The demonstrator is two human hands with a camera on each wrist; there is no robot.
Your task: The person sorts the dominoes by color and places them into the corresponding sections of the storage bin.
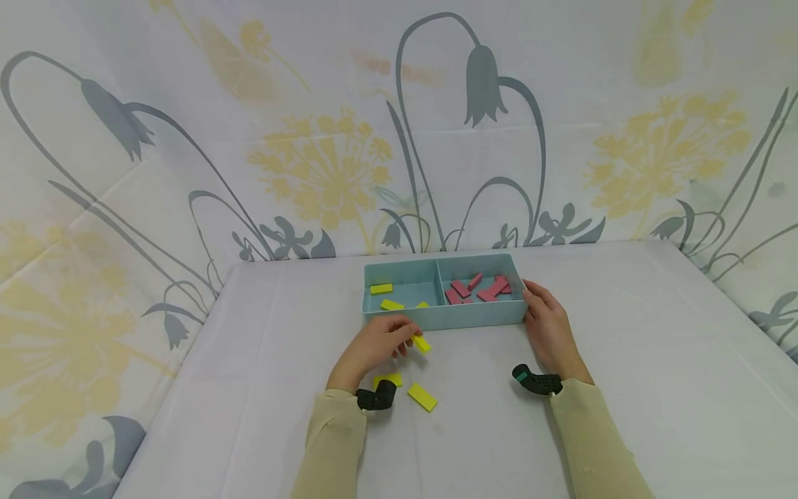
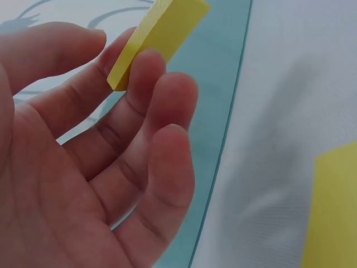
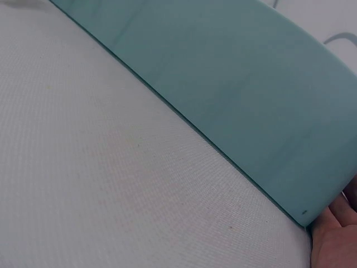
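Observation:
My left hand [image 1: 380, 341] pinches a yellow block [image 1: 421, 344] between thumb and fingers, just in front of a light blue two-compartment box [image 1: 411, 320]. Close up in the left wrist view, the yellow block [image 2: 162, 39] is tilted at the fingertips, with the box wall behind it. My right hand [image 1: 551, 331] touches the box's right end with fingers extended along it. At the corner of the box [image 3: 223, 89] in the right wrist view, only part of that hand [image 3: 334, 240] shows. Several yellow blocks [image 1: 382, 289] lie in the left compartment, several red blocks [image 1: 461, 288] in the right.
Two more yellow blocks lie on the white-covered table: one [image 1: 422, 398] in front of the left hand, another [image 1: 389, 380] partly hidden by the black wrist device [image 1: 377, 396]. A second black device [image 1: 536, 381] is on the right wrist. Behind the box hangs a flower-patterned cloth [image 1: 449, 173].

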